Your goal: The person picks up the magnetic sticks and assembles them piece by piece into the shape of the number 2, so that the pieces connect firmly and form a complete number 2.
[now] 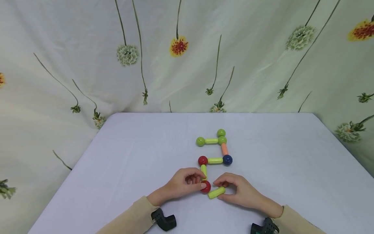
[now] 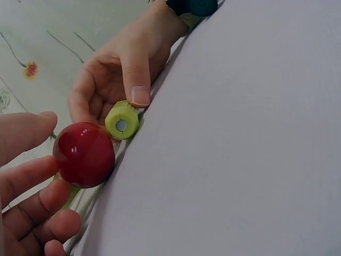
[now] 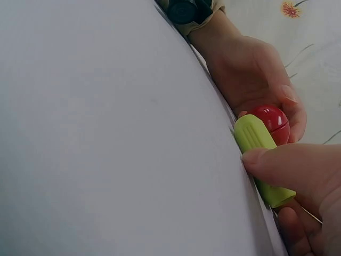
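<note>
My left hand [image 1: 185, 182] has its thumb and curled fingers around a glossy red ball [image 2: 84, 156] at the near end of a chain of toy magnetic balls and rods. Just to the right, my right hand [image 1: 241, 191] pinches a loose yellow-green magnetic rod [image 1: 216, 192] between thumb and fingers. One end of that rod, with a round metal dot, points toward the red ball and lies close beside it. Another yellow-green rod [image 1: 204, 171] runs from the held ball to a second red ball [image 1: 203, 160], partly covered by my left fingers.
Farther along the chain come a yellow-green rod [image 1: 215, 161], a dark blue ball [image 1: 227, 160], an orange rod [image 1: 224, 149] and several green balls [image 1: 222, 140]. All lie on a pale cloth-covered table [image 1: 140, 139]. A flower-print curtain [image 1: 157, 78] hangs behind.
</note>
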Action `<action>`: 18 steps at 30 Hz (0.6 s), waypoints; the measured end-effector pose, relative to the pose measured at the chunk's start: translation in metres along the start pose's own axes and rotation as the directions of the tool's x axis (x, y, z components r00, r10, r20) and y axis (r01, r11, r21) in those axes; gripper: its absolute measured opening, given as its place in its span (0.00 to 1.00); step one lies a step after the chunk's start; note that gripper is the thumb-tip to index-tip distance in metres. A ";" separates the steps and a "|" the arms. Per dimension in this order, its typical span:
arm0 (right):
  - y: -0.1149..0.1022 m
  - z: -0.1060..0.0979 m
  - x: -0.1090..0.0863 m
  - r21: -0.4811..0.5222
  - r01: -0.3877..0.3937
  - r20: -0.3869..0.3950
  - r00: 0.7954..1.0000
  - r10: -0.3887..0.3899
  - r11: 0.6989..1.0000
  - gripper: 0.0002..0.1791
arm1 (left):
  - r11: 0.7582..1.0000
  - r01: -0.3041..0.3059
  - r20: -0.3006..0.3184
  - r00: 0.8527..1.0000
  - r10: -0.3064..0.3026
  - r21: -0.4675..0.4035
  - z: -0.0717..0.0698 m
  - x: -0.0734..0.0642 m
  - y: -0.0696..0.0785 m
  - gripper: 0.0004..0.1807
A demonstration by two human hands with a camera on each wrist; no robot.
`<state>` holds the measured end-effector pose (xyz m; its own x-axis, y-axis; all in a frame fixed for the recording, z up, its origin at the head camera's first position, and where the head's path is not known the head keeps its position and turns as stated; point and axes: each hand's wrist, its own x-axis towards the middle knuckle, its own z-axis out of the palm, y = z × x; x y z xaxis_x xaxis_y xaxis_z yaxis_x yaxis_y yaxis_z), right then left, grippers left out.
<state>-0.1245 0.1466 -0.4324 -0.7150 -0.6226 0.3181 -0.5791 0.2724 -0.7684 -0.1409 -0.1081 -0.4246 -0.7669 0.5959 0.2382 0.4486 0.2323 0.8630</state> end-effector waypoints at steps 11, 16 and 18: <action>-0.002 0.000 0.001 0.024 -0.005 0.025 1.000 0.004 1.000 0.13 | 0.998 -0.009 0.062 0.998 0.005 0.055 -0.003 0.001 -0.001 0.12; -0.001 0.001 0.001 0.001 0.012 0.020 1.000 -0.012 1.000 0.12 | 0.998 -0.009 0.063 0.998 0.005 0.059 -0.003 0.002 -0.001 0.12; -0.002 0.002 0.002 -0.011 0.020 0.017 1.000 -0.020 1.000 0.13 | 0.998 -0.011 0.063 0.998 0.007 0.059 -0.003 0.002 -0.002 0.11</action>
<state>-0.1235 0.1437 -0.4309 -0.6967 -0.6400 0.3241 -0.5976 0.2678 -0.7558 -0.1445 -0.1099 -0.4244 -0.7334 0.6445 0.2162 0.4831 0.2703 0.8328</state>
